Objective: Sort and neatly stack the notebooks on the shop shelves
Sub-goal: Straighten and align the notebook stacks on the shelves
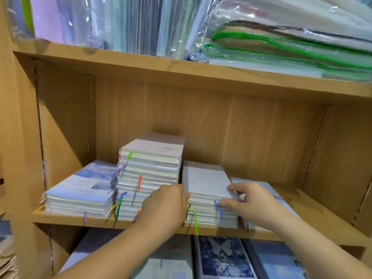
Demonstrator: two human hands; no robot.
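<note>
Four stacks of notebooks sit side by side on the middle wooden shelf [326,212], and both hands close in on the short stack of white-covered notebooks [205,182]. The right hand [249,200] grips that stack's near right corner, with its fingers curled over the top cover and its thumb pressed against the page edges in front. The left hand [167,204] lies against the stack's left flank. Its fingertips dip into the narrow gap there, so whether they clutch the notebooks or only push cannot be told.

Just left of the left hand, touching its knuckles, rises the tall stack of pale pink-covered notebooks [153,168], with bright ribbon markers hanging from its pages. Further left lies a lower stack of blue sky-printed notebooks [84,188]. Under the right hand's wrist, a thin blue-covered pile [269,190] lies flat.

Above the hands, the upper shelf carries clear plastic-wrapped paper packs [130,23] and green-edged plastic folders [281,49]. Below the forearms, a dark blue butterfly-print notebook [221,256] lies on the lower shelf.
</note>
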